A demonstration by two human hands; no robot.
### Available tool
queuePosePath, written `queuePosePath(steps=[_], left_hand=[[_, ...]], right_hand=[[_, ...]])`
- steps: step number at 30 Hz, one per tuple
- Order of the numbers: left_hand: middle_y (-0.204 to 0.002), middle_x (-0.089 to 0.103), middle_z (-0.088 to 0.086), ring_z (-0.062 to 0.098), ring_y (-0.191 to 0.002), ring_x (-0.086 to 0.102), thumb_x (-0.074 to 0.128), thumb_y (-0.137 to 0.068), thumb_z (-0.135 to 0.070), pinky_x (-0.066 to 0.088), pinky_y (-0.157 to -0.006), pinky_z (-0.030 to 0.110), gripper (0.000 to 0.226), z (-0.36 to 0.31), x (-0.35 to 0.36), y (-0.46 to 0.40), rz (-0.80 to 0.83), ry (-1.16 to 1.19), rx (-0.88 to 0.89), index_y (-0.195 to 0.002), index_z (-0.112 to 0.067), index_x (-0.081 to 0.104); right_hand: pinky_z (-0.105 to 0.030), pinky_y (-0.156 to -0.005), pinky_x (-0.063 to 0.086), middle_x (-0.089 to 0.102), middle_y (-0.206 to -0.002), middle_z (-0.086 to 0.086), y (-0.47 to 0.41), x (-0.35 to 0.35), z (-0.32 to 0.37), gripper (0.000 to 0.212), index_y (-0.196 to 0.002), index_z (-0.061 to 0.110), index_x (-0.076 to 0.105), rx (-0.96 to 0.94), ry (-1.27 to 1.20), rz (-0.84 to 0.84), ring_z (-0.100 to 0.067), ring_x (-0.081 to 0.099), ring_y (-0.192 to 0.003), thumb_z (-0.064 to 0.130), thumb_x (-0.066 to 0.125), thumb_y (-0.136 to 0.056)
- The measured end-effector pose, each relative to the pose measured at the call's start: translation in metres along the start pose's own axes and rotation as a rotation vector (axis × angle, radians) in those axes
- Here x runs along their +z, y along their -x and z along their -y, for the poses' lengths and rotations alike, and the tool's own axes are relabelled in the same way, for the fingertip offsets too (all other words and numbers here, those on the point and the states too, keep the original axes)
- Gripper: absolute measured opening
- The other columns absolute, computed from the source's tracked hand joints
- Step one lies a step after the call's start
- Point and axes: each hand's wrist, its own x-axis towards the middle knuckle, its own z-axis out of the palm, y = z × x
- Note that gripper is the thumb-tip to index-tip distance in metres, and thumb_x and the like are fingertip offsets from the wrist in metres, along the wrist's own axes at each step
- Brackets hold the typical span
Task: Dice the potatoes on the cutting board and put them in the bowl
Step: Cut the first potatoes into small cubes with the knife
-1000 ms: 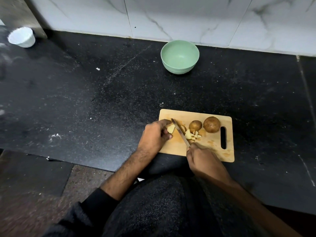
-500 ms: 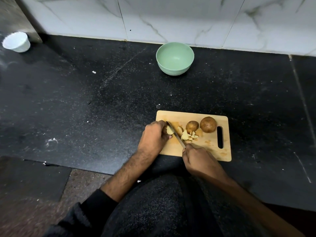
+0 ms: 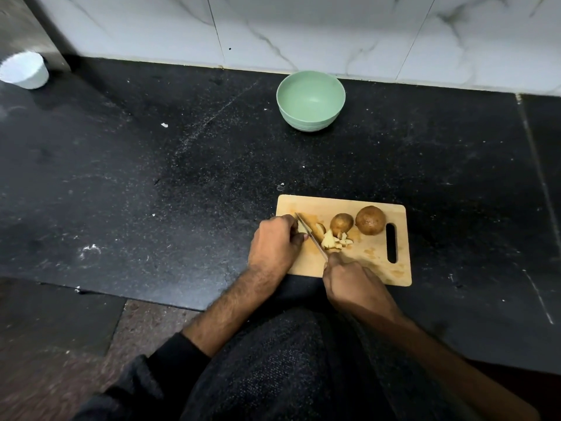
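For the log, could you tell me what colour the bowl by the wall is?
The bowl is pale mint green, plain inside and out; the head view shows it.

Cutting board (image 3: 376, 270) near counter front edge; potatoes (image 3: 370, 220) on it; bowl (image 3: 310, 100) behind, by wall.

No lettering, label, brand mark or number can be read anywhere — not on the wooden cutting board (image 3: 376, 268), the green bowl (image 3: 311, 100), the white cup (image 3: 25, 69), the black counter (image 3: 151, 177) or the marble wall tiles (image 3: 303, 28).
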Motion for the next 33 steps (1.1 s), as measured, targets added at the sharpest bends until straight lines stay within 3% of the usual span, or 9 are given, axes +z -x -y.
queuePosePath(steps=[4, 10, 21, 28, 31, 33], left_hand=[[-0.091, 0.068, 0.006, 0.027, -0.085, 0.065, 0.074, -0.088, -0.035, 0.057, -0.075, 0.041, 0.024, -0.002, 0.000, -0.001, 0.014, -0.033, 0.000, -0.091, -0.013, 0.064], [-0.095, 0.070, 0.007, 0.029, -0.089, 0.067, 0.073, -0.090, -0.029, 0.057, -0.079, 0.043, 0.018, -0.003, -0.004, -0.004, 0.035, -0.076, 0.044, -0.096, -0.014, 0.066], [-0.098, 0.069, 0.008, 0.031, -0.092, 0.065, 0.071, -0.091, -0.023, 0.053, -0.078, 0.040, 0.013, -0.005, -0.004, -0.004, 0.041, -0.063, 0.036, -0.096, -0.014, 0.064], [-0.102, 0.066, 0.009, 0.030, -0.094, 0.064, 0.069, -0.094, -0.025, 0.052, -0.080, 0.040, 0.016, -0.007, -0.004, -0.002, 0.023, -0.092, 0.023, -0.099, -0.011, 0.064], [-0.100, 0.066, 0.009, 0.030, -0.093, 0.065, 0.068, -0.094, -0.025, 0.052, -0.079, 0.040, 0.015, -0.009, -0.003, -0.002, 0.016, -0.093, 0.019, -0.098, -0.011, 0.064], [-0.099, 0.067, 0.008, 0.030, -0.092, 0.065, 0.069, -0.094, -0.025, 0.053, -0.079, 0.040, 0.014, -0.008, -0.002, 0.000, 0.008, -0.087, 0.018, -0.098, -0.012, 0.065]], right_hand=[[-0.032, -0.067, 0.037, 0.055, -0.086, -0.002, -0.002, -0.001, -0.001, 0.026, -0.121, 0.014, 0.048, 0.002, -0.010, 0.028, -0.026, 0.064, -0.089, 0.026, 0.030, -0.106], [-0.032, -0.066, 0.037, 0.051, -0.085, 0.004, -0.004, -0.004, -0.003, 0.022, -0.118, 0.018, 0.047, 0.026, -0.016, 0.047, -0.016, 0.050, -0.076, 0.028, 0.031, -0.106], [-0.032, -0.067, 0.037, 0.049, -0.083, 0.006, -0.010, -0.006, -0.001, 0.021, -0.113, 0.018, 0.050, 0.035, -0.049, 0.058, -0.016, 0.050, -0.075, 0.028, 0.033, -0.106], [-0.034, -0.072, 0.038, 0.056, -0.098, -0.004, 0.010, -0.016, -0.006, 0.024, -0.123, 0.014, 0.046, 0.108, -0.045, 0.232, -0.023, 0.055, -0.090, 0.025, 0.033, -0.106], [-0.035, -0.074, 0.039, 0.063, -0.112, -0.010, 0.017, -0.019, -0.009, 0.027, -0.122, 0.014, 0.048, 0.137, -0.019, 0.246, -0.029, 0.061, -0.102, 0.028, 0.032, -0.106], [-0.034, -0.073, 0.039, 0.062, -0.112, -0.009, 0.022, -0.021, -0.010, 0.028, -0.121, 0.015, 0.050, 0.140, -0.012, 0.250, -0.026, 0.060, -0.100, 0.032, 0.033, -0.105]])
